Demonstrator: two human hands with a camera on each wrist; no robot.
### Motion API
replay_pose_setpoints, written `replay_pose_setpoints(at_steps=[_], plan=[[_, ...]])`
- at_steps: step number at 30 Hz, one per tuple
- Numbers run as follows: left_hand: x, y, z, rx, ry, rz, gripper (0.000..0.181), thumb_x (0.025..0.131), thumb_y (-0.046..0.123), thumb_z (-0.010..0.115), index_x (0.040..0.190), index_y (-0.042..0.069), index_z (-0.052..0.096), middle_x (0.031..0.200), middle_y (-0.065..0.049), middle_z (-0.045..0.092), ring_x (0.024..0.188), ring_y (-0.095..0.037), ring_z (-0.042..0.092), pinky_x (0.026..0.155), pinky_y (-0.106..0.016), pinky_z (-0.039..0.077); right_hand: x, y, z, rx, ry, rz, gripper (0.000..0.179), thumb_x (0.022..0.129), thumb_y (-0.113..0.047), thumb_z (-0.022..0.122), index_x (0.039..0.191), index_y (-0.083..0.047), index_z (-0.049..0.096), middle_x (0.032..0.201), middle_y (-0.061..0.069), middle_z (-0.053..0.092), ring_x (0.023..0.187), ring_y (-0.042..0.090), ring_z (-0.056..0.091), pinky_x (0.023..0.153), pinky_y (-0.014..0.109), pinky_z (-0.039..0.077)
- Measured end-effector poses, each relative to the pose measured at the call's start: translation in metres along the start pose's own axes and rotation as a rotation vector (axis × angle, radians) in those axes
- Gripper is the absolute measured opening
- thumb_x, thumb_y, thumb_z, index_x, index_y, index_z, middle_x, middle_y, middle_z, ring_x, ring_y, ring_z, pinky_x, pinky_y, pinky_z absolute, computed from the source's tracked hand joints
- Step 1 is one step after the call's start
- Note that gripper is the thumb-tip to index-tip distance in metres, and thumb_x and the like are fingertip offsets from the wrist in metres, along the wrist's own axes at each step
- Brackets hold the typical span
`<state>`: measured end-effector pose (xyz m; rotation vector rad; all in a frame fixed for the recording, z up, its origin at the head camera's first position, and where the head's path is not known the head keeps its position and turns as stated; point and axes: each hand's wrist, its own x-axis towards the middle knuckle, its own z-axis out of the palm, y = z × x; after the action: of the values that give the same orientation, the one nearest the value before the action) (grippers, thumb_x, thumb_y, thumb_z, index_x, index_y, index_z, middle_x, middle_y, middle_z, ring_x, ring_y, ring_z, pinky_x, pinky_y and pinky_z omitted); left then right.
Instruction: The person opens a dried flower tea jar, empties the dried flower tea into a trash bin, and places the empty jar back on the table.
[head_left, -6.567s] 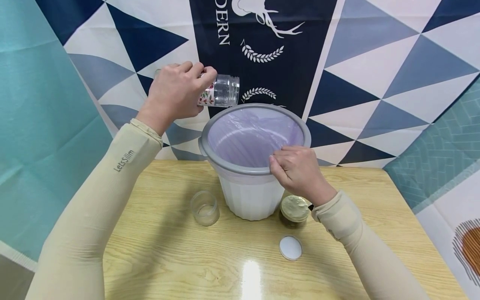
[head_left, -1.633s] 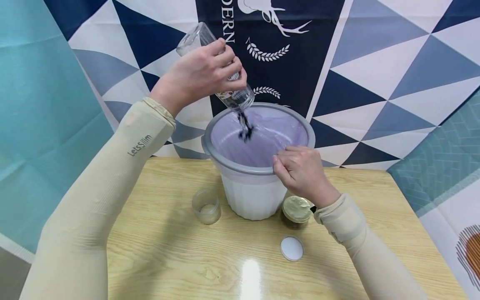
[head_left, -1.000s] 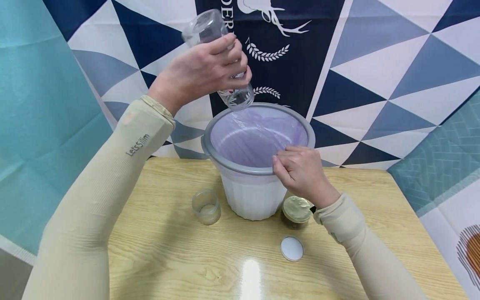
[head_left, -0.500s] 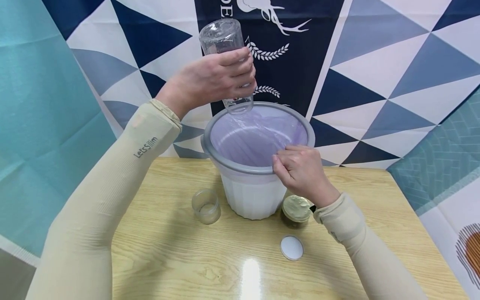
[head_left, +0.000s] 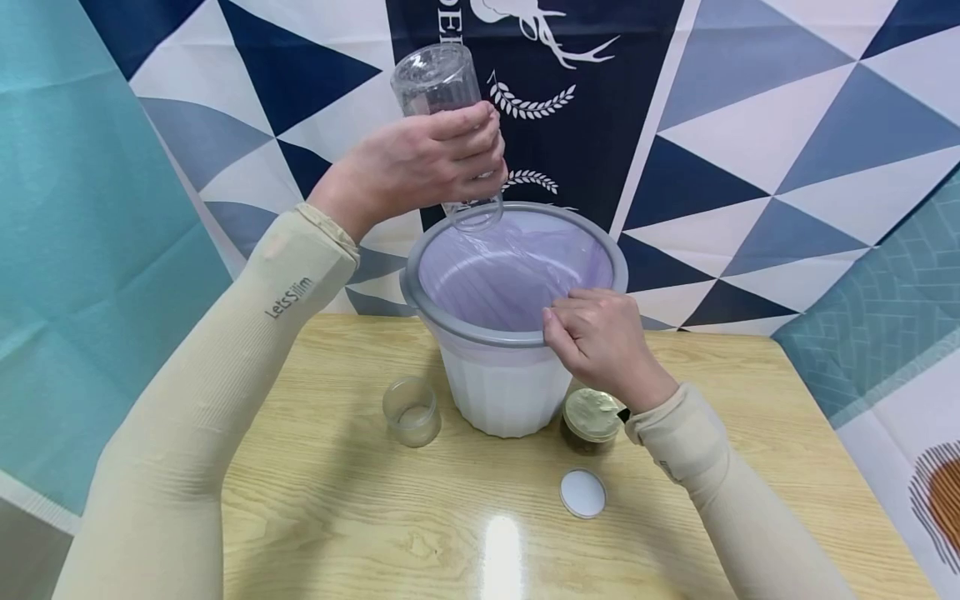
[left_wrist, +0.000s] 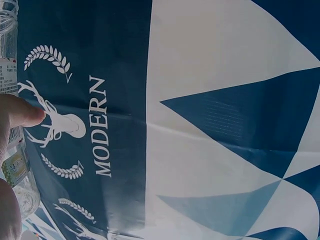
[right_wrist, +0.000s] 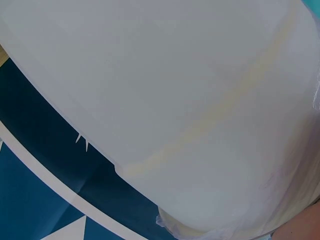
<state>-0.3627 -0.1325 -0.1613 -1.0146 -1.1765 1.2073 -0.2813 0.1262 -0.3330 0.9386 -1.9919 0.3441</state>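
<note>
Left fingers (head_left: 476, 143): wrapped round the middle of an upended clear jar (head_left: 438, 79).
Jar's place: above the back-left rim of the grey-rimmed bin (head_left: 506, 392); its base juts past the left fingers at 11 o'clock, its mouth below them at 6.
Jar's long axis: steep, slightly tilted, mouth down.
Mouth to bin: at about 11 o'clock from the middle of the bin's opening, overlapping the rim in the head view; touching or apart, one cannot tell. This looks like the relation any tilt or shift depends on.
Nearer hand: the left, on the jar.
Right fingers (head_left: 588, 310): curled on the bin's rim between 4 and 5 o'clock, seemingly clamped there.
Purple liner (head_left: 480, 300): inside the bin, below the mouth.
Desk (head_left: 322, 500): a clear cup (head_left: 411, 417) at the bin's 9 o'clock, a gold-topped jar (head_left: 591, 415) at 3.
</note>
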Motion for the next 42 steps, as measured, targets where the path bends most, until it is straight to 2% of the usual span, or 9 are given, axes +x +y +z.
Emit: replay_pose_setpoints(at_steps=[12, 18, 23, 29, 37, 42], plan=[[-0.002, 0.004, 0.001, 0.012, 0.004, 0.007, 0.067, 0.085, -0.021, 0.054, 0.138, 0.02, 0.052, 0.133, -0.003, 0.062, 0.13, -0.021, 0.055, 0.122, -0.031, 0.031, -0.002, 0.001, 0.0, -0.001, 0.003, -0.004, 0.048, 0.097, -0.018, 0.04, 0.049, -0.018, 0.035, 0.048, -0.006, 0.036, 0.046, 0.016, 0.037, 0.043, 0.032, 0.029], [0.0, 0.004, 0.001, 0.025, 0.063, -0.024, 0.064, 0.088, -0.022, 0.053, 0.134, 0.022, 0.056, 0.131, 0.0, 0.065, 0.128, -0.019, 0.056, 0.12, -0.029, 0.032, -0.002, 0.001, 0.0, -0.002, 0.012, -0.007, 0.048, 0.096, -0.018, 0.04, 0.049, -0.019, 0.035, 0.048, -0.007, 0.036, 0.046, 0.015, 0.037, 0.043, 0.031, 0.028], [-0.001, 0.011, 0.002, -0.011, 0.122, -0.02, 0.053, 0.092, -0.019, 0.054, 0.131, 0.017, 0.058, 0.128, -0.002, 0.066, 0.126, -0.021, 0.058, 0.118, -0.029, 0.035, -0.002, 0.001, 0.001, 0.001, 0.017, -0.007, 0.048, 0.096, -0.018, 0.041, 0.049, -0.019, 0.035, 0.048, -0.007, 0.035, 0.046, 0.015, 0.037, 0.043, 0.031, 0.028], [-0.005, 0.014, 0.005, 0.008, 0.15, -0.028, 0.052, 0.093, -0.016, 0.058, 0.132, 0.018, 0.058, 0.128, -0.002, 0.066, 0.126, -0.021, 0.059, 0.117, -0.03, 0.036, -0.002, 0.001, 0.001, 0.007, 0.026, -0.012, 0.048, 0.096, -0.018, 0.041, 0.049, -0.019, 0.035, 0.048, -0.007, 0.036, 0.046, 0.015, 0.037, 0.043, 0.031, 0.029], [-0.008, 0.015, 0.006, -0.018, 0.143, -0.03, 0.055, 0.093, -0.014, 0.057, 0.135, 0.021, 0.057, 0.13, -0.001, 0.066, 0.127, -0.021, 0.058, 0.117, -0.029, 0.036, -0.001, 0.001, 0.002, 0.009, 0.032, -0.013, 0.048, 0.096, -0.018, 0.041, 0.049, -0.02, 0.035, 0.047, -0.007, 0.037, 0.045, 0.015, 0.037, 0.043, 0.031, 0.029], [-0.01, 0.014, 0.007, 0.003, 0.122, -0.036, 0.059, 0.091, -0.015, 0.057, 0.136, 0.023, 0.056, 0.13, -0.001, 0.066, 0.127, -0.02, 0.057, 0.118, -0.029, 0.035, 0.0, 0.001, 0.002, 0.013, 0.036, -0.013, 0.048, 0.096, -0.018, 0.041, 0.049, -0.019, 0.035, 0.048, -0.007, 0.036, 0.046, 0.015, 0.036, 0.043, 0.032, 0.029]])
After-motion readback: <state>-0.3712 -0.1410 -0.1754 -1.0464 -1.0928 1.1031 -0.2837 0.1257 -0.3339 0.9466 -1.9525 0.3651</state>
